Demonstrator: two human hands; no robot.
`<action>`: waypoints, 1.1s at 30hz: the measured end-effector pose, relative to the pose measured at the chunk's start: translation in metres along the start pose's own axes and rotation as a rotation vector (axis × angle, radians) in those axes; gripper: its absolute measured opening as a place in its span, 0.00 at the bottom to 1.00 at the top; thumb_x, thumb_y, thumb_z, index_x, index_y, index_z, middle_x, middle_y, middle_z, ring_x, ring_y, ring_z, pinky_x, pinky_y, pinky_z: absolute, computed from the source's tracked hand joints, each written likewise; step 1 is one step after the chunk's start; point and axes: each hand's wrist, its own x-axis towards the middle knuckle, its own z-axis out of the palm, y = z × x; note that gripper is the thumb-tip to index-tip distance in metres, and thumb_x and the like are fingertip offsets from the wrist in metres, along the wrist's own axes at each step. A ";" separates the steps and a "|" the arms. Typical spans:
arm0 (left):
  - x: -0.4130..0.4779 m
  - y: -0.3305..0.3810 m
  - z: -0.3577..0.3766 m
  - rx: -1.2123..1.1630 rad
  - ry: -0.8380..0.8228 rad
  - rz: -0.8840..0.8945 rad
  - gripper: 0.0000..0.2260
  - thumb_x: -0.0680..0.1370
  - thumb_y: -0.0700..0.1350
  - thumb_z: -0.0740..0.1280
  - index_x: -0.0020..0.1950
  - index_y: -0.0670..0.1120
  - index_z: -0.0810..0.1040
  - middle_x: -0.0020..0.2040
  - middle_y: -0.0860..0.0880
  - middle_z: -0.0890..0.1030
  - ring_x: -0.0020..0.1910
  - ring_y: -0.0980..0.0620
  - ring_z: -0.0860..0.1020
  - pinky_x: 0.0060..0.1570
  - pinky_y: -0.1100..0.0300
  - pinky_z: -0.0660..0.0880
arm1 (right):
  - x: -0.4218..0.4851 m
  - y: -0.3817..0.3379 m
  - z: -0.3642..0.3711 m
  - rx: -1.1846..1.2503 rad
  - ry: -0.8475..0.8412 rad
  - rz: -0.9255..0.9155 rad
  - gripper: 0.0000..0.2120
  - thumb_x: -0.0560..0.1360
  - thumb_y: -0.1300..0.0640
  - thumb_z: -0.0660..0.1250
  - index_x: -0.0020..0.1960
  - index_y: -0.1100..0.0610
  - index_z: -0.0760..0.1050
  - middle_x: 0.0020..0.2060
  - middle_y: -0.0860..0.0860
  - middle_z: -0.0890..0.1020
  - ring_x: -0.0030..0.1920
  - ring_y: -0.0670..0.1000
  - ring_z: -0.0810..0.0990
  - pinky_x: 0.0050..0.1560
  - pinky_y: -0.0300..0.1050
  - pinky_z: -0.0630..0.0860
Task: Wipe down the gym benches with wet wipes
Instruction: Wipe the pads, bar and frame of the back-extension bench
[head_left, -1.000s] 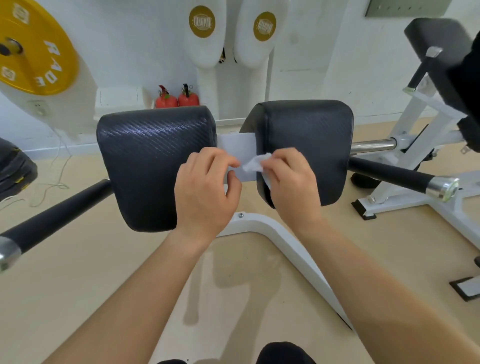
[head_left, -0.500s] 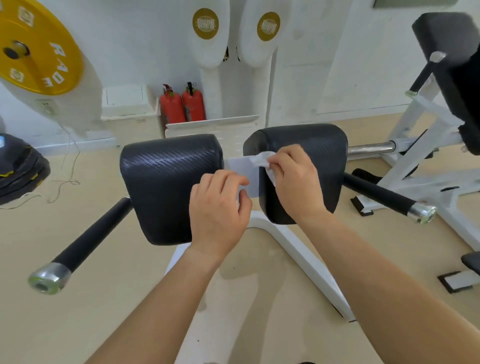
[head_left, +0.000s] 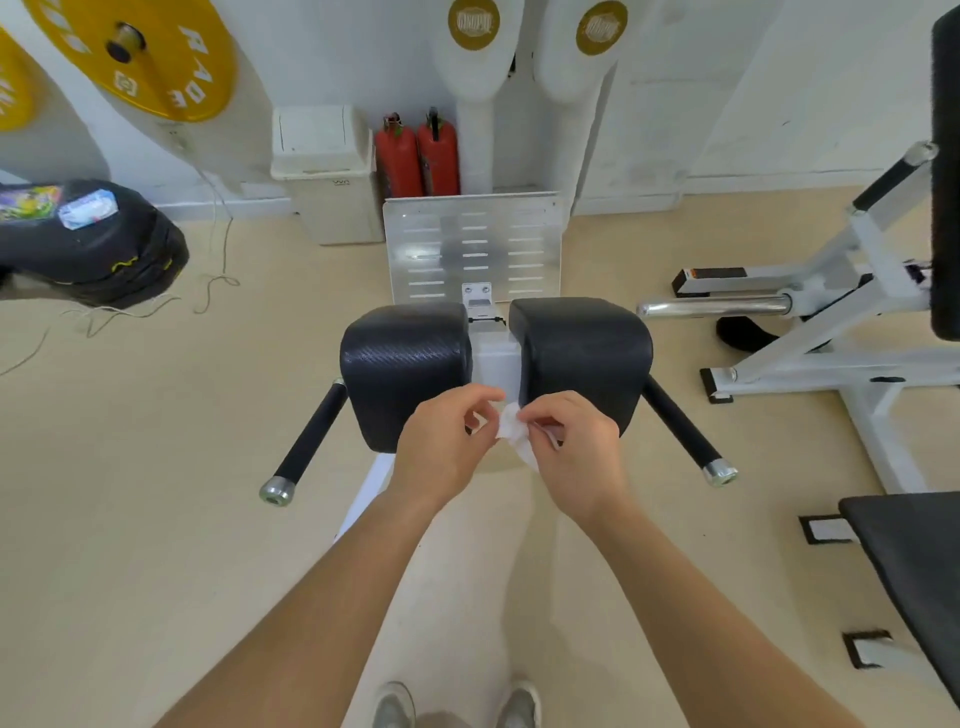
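Two black padded cushions, the left pad (head_left: 402, 358) and the right pad (head_left: 582, 348), sit side by side on a white frame with a black handle on each side. In front of the gap between them, a small crumpled white wet wipe (head_left: 511, 428) is held between both hands. My left hand (head_left: 447, 447) pinches its left edge with thumb and fingertips. My right hand (head_left: 576, 452) pinches its right side, and part of the wipe hangs below my right fingers. Neither hand touches the pads.
A metal footplate (head_left: 472, 244) stands behind the pads, with a white bin (head_left: 324, 171) and two red fire extinguishers (head_left: 418, 153) at the wall. Black weight plates (head_left: 93, 244) lie at left. A white machine frame (head_left: 831, 332) and a black bench pad (head_left: 914, 582) are at right.
I have stood back, so the pads look smaller and farther. My right hand left the right pad's inner edge; both hands now hold the wipe together in front of the gap.
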 end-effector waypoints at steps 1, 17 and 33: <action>0.000 0.009 -0.006 -0.016 -0.004 -0.008 0.10 0.77 0.48 0.73 0.59 0.55 0.82 0.45 0.61 0.82 0.45 0.59 0.80 0.50 0.57 0.81 | 0.000 -0.007 -0.007 0.009 -0.014 0.008 0.06 0.78 0.61 0.70 0.52 0.52 0.83 0.49 0.45 0.81 0.48 0.43 0.79 0.51 0.28 0.75; 0.028 0.035 -0.073 -0.021 0.026 -0.192 0.04 0.79 0.49 0.69 0.45 0.53 0.79 0.41 0.58 0.82 0.41 0.57 0.80 0.46 0.55 0.81 | 0.036 -0.069 -0.023 0.010 -0.187 0.169 0.14 0.80 0.59 0.68 0.64 0.49 0.79 0.57 0.47 0.81 0.54 0.46 0.78 0.64 0.46 0.77; 0.137 -0.022 -0.024 -0.108 -0.363 -0.004 0.11 0.83 0.42 0.65 0.59 0.52 0.84 0.55 0.59 0.84 0.49 0.63 0.80 0.57 0.69 0.76 | 0.116 -0.006 0.042 0.507 0.214 0.467 0.05 0.78 0.59 0.71 0.51 0.52 0.84 0.44 0.45 0.86 0.46 0.45 0.84 0.47 0.38 0.79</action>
